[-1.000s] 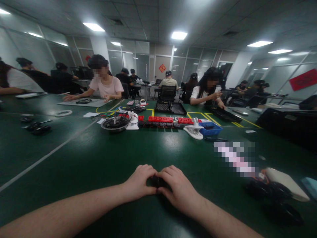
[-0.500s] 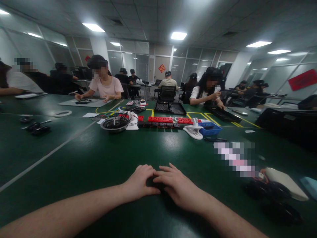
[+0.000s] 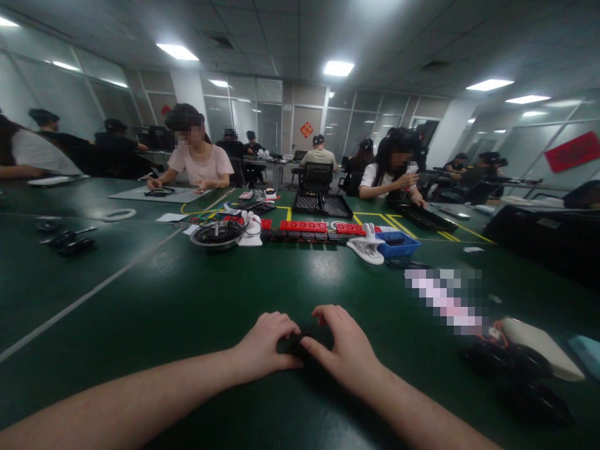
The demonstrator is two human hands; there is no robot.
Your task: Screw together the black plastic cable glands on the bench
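Observation:
A small black object [image 3: 319,334], its kind too dark to make out, sits low over the green table between my hands. My left hand [image 3: 267,344] is closed on its left side, fingers curled and thumb underneath. From the right, my right hand [image 3: 347,353] grips it with the thumb on its near side and bent fingers on its far side. Much of the object is hidden in shadow and behind the fingers.
Ahead stand a metal bowl [image 3: 213,235], white clamp stands [image 3: 368,245], a red organizer strip [image 3: 303,225] and a blue bin [image 3: 398,242]. Black parts [image 3: 509,362] and a beige pouch [image 3: 541,347] lie at right. Co-workers sit across the green table [image 3: 187,312].
My right hand has rolled back; its fingers, stretched over the black object before, are now bent around it with the thumb showing. My left hand has hardly moved.

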